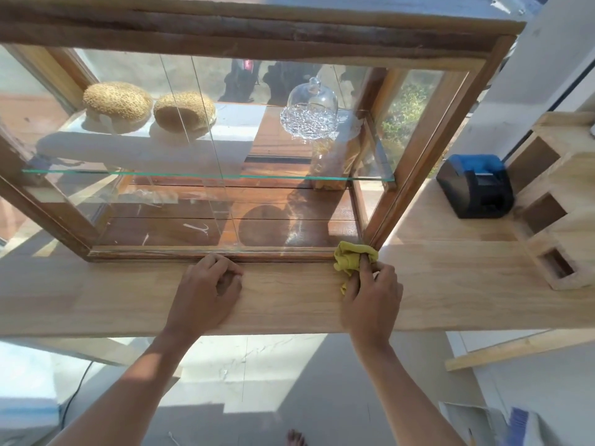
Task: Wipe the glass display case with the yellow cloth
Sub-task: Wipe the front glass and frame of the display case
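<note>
Inside display case [418, 175]: loaves [117, 101], glass dome [312, 98].

Yellow cloth [353, 256], lower right of case. Brown wooden frame [428, 149], green-edged clear glass shelf [206, 174]. Tan speckled loaves [117, 101] upper left. Pale wood counter [289, 300]. Black-and-blue device [476, 185] right.

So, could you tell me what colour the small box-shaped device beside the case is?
Black with a blue top, seen in the head view.
</note>
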